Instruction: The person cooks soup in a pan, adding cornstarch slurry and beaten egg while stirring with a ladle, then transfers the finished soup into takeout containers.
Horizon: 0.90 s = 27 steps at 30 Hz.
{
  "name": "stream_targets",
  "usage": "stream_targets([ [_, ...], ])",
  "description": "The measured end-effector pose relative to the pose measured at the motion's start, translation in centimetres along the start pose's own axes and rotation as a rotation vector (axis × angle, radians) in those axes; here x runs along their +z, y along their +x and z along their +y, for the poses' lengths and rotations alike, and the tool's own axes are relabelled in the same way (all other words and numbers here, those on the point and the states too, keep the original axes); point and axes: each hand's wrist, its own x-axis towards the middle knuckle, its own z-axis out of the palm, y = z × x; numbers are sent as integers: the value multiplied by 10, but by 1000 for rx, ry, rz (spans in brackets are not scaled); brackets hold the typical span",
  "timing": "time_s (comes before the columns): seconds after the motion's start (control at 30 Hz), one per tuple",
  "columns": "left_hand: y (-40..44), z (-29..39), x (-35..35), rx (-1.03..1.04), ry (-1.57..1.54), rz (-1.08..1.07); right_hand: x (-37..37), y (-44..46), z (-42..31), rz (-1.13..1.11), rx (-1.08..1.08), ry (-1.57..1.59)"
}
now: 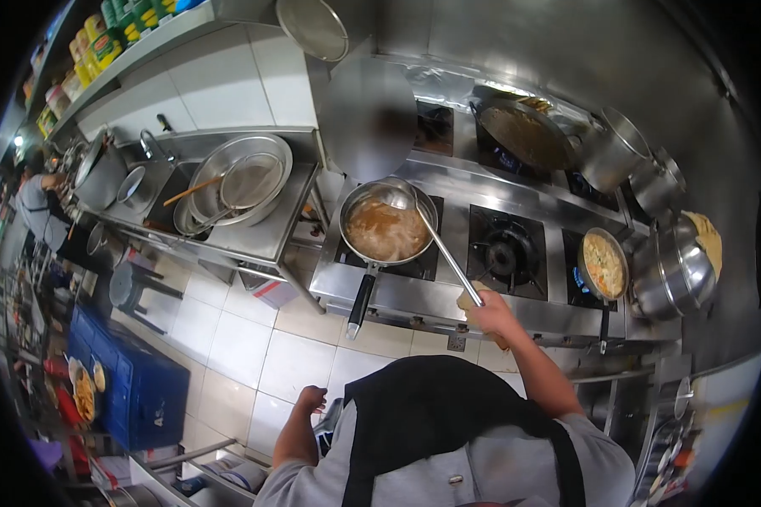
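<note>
A pan of bubbling brown liquid [380,231] sits on the left front burner, its black handle toward me. My right hand [492,315] is closed round the long handle of a metal ladle [448,253], with a tan cloth at the fingers. The ladle's bowl rests in the pan at its upper edge. My left hand [313,399] hangs low beside my body over the floor, its fingers curled; whether anything is in them is too small to tell.
A pan of food [603,264] stands over a blue flame at right. Behind are a wok [524,133] and tall pots [615,150]. Metal bowls [241,177] lie by the sink. A blue crate [127,376] and stool [131,287] stand left; another person [41,203] is far left.
</note>
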Motion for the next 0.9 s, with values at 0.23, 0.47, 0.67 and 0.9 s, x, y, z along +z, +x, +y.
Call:
stream_targets([
  [0.23, 10, 33, 2, 98, 115, -93, 21, -33, -3, -105, 169, 339],
  [0.47, 33, 87, 45, 453, 741, -388, -52, -140, -7, -358, 95, 766],
  [0.67, 15, 177, 187, 478, 936, -439, -115, -243, 36, -35, -50, 568],
  [0.9, -27, 207, 365, 562, 997, -527, -194, -442, 154, 81, -23, 646],
])
